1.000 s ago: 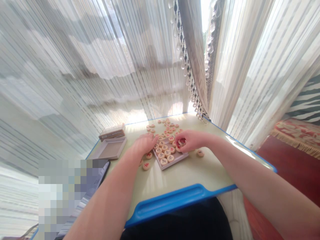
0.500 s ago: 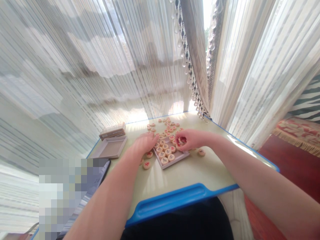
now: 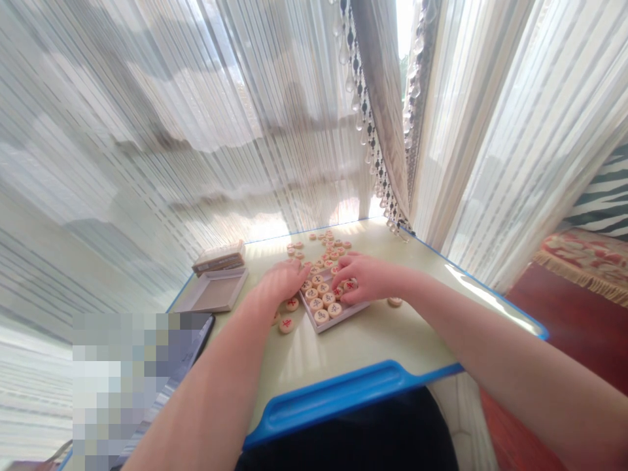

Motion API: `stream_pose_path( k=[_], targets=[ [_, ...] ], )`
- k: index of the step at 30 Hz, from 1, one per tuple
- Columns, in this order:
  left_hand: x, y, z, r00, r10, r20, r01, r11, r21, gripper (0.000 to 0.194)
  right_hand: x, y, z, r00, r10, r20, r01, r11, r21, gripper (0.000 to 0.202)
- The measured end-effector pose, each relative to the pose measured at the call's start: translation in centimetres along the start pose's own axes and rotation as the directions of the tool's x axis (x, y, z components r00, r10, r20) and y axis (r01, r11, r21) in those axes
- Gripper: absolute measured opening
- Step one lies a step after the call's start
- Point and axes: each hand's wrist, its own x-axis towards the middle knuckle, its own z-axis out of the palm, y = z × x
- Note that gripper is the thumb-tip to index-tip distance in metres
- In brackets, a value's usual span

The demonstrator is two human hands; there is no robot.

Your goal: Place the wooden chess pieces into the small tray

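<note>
Box [image 3: 343, 318] sits on the table [image 3: 383, 343], shallow and pale, set at an angle to you. Round game pieces [image 3: 321, 316] fill its left and near-left part, mostly black marks face up, a few red ones toward the right. Bare bottom shows at the box's near-right.

Your right hand [image 3: 366, 278] is over the right part of the box, palm down, fingers parted and curled, thumb apart from them. A red-marked piece [image 3: 350, 286] shows in the gap between thumb and fingers; can't tell if you're touching it.

Your left hand [image 3: 284, 280] is at the box's left side, fingers loosely stretched, tips right by its far-left edge. Can't tell if anything is under that palm.

Loose pieces [image 3: 286, 324] lie just left of the box, red marks up; one more piece [image 3: 395, 301] sits right of it, below your right wrist. A scattered group of pieces [image 3: 333, 252] spreads behind the box.

Well left of the box: an open tray [image 3: 216, 294], with a carton [image 3: 219, 256] just behind it. Striped curtain [image 3: 275, 144] hangs beyond the box.
</note>
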Motion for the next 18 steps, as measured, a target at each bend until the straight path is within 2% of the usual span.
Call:
stream_pose_path(
  k=[8,12,18],
  targets=[
    [-0.19,0.26,-0.41,1.000,-0.013,0.025,0.013,1.000,-0.009,0.054,-0.07,-0.14,-0.18,0.997,-0.010,0.081,0.005,0.998,0.061,0.017],
    [-0.25,0.29,-0.50,1.000,-0.014,0.027,0.014,1.000,-0.010,0.055,-0.17,-0.17,-0.45,0.998,-0.005,0.070,-0.002,0.995,0.103,0.014],
    [-0.05,0.07,-0.31,1.000,0.005,0.019,-0.005,1.000,-0.003,0.055,-0.25,-0.26,-0.68,0.998,0.003,0.066,-0.012,0.992,0.125,0.023]
  ],
)
